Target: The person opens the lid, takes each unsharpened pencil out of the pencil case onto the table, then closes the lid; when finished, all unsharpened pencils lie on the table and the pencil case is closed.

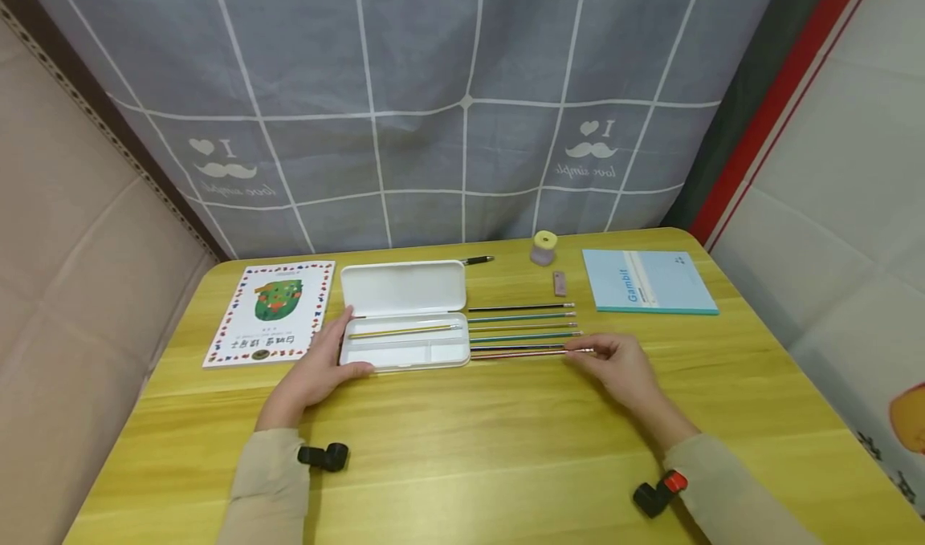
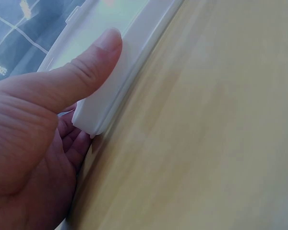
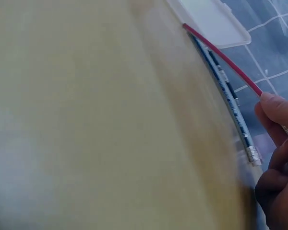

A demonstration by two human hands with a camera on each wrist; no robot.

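A white pencil case [image 1: 393,355] lies with its lid [image 1: 405,288] folded back, and a yellow pencil [image 1: 401,332] rests in its upper compartment. My left hand [image 1: 318,368] holds the case by its left end. In the left wrist view the thumb [image 2: 93,67] lies over the front wall, with the other fingers around the corner, partly hidden. To the right of the case, my right hand [image 1: 621,368] pinches a red pencil [image 3: 225,57] near its eraser end. The red pencil is nearest me, beside several roughly parallel pencils [image 1: 523,317] in dark, green and gold tones.
A white picture booklet [image 1: 278,300] lies left of the case. Behind the case is a black pen [image 1: 478,260]. A yellow-topped round container [image 1: 543,248], an eraser [image 1: 560,283] and a blue notebook [image 1: 650,282] lie to the right. A grey curtain [image 1: 419,152] hangs behind the table.
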